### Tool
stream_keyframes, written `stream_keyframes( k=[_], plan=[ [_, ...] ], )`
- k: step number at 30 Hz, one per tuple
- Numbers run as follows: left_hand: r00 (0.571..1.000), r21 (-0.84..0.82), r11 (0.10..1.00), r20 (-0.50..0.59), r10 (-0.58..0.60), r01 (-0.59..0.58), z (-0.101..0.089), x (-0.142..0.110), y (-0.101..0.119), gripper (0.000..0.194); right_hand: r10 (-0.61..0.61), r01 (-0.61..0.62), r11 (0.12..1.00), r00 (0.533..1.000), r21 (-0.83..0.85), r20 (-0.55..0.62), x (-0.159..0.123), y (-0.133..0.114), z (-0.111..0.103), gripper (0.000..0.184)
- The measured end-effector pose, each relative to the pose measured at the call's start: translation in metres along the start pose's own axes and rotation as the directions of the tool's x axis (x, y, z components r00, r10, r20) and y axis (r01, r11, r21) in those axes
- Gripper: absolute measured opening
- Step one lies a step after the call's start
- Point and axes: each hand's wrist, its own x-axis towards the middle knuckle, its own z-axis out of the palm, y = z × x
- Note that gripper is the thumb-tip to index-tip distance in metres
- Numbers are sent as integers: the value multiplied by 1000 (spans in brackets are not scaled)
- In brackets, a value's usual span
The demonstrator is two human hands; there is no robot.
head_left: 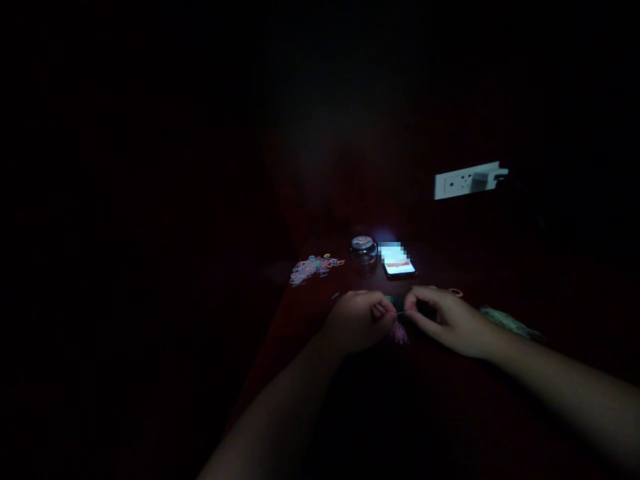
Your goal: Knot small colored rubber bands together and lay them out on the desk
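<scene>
My left hand [361, 320] and my right hand [449, 320] meet over the dark red table, fingertips pinched close together. A small bluish rubber band [400, 313] stretches across the short gap between them, gripped at both ends. Just below the fingertips lies a bunch of pink-purple rubber bands [399, 333]; whether it hangs from the held band I cannot tell. Something small and green [389, 299] shows behind my left fingers. To the left, farther back, is a loose pile of multicoloured rubber bands [313, 269].
A lit phone [400, 267] lies behind my hands, beside a round container [363, 245]. A pale, crumpled plastic bag [510, 323] rests near my right forearm. On the wall is a socket panel [457, 183] with a plug in it. Deep darkness hides the surroundings.
</scene>
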Motion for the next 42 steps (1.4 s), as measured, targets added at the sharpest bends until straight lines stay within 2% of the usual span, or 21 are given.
stream_keyframes(
  k=[5, 11, 18, 25, 31, 37, 42],
  plan=[
    [999, -56, 998, 30, 22, -20, 0, 0, 3, 8, -28, 28, 998, 999, 48, 16, -1, -2, 2, 13],
    [998, -46, 998, 37, 52, -50, -2, -1, 3, 9, -15, 13, 998, 999, 54, 39, 1, -1, 3, 17],
    [999, -42, 999, 37, 25, -24, -6, -4, -6, 5, -17, 13, 997, 998, 74, 60, 0, -2, 2, 16],
    [999, -34, 999, 37, 4, -2, -11, -5, -5, 4, -26, 22, 997, 998, 69, 52, -1, 1, 1, 17],
    [996, -58, 998, 85, 24, -20, -18, -7, -10, 4, -31, 29, 998, 999, 52, 40, -2, 3, 1, 17],
    [994, -67, 994, 76, -78, 83, -29, -11, -27, 7, 50, -49, 998, 998, 27, -32, -1, 12, -8, 17],
    [972, -89, 974, 131, -194, 207, -38, -13, -42, 11, 42, -40, 997, 999, 59, -19, -2, 17, -9, 17]
  ],
)
